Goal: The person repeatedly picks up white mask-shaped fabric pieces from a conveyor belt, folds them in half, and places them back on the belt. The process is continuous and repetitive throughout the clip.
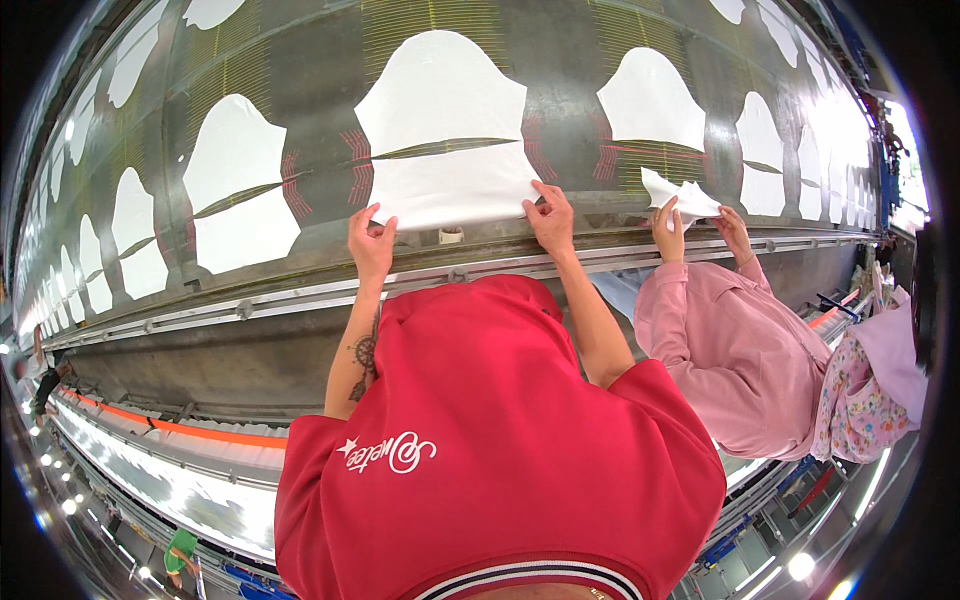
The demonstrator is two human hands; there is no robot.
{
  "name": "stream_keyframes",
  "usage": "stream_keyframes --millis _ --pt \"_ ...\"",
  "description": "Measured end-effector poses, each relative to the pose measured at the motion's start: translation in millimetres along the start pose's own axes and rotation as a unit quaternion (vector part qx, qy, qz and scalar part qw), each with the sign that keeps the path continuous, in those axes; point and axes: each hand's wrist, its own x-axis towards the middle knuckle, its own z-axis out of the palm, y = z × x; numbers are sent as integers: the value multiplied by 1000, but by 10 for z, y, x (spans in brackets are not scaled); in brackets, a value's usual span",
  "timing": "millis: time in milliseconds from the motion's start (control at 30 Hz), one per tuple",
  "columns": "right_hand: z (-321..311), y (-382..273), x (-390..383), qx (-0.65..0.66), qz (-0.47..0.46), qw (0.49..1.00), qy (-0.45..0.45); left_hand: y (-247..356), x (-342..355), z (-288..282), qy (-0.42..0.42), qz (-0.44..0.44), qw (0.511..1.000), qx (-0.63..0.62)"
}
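Note:
A white fabric piece (455,188) lies on the long dark table in front of me, its near edge running along the table's rim. My left hand (371,246) pinches the near left corner between thumb and fingers. At the near right corner, my right hand (549,219) grips the same edge, and the cloth looks stretched straight between both hands. Just beyond it lies a larger white fabric panel (440,90) with a rounded top, flat on the table. A narrow dark gap with yellow lines separates the two.
Similar white panels (236,150) line the dark, line-marked table (325,110) on both sides. A metal rail (300,292) edges its near side. To my right, a co-worker in a pink top (730,350) holds up a crumpled white piece (682,198). Another person in green (180,550) is far behind.

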Motion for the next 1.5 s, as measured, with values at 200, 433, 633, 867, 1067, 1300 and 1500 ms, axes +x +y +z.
stream_keyframes --millis 200,433,633,867,1067,1300,1500 --pt "-26 75 3 -26 -24 999 -14 -24 -14 17 1 -3 1000 -16" --pt "-12 114 -19 -27 -11 1000 -11 -23 -30 1 -3 -11 1000 -27" --pt "-8 105 -44 -13 -29 999 -5 -12 -37 -7 -3 7 1000 23" --pt "-18 56 -44 -30 -35 999 -3 -10 -46 3 4 18 1000 11" --pt "-5 29 -51 -11 -16 1000 -1 -21 -54 9 9 18 999 25" --pt "-14 47 -44 -22 -31 999 -6 -49 -52 10 11 21 999 35" --pt "2 24 -57 -17 -19 1000 9 -31 -70 20 15 18 1000 20"
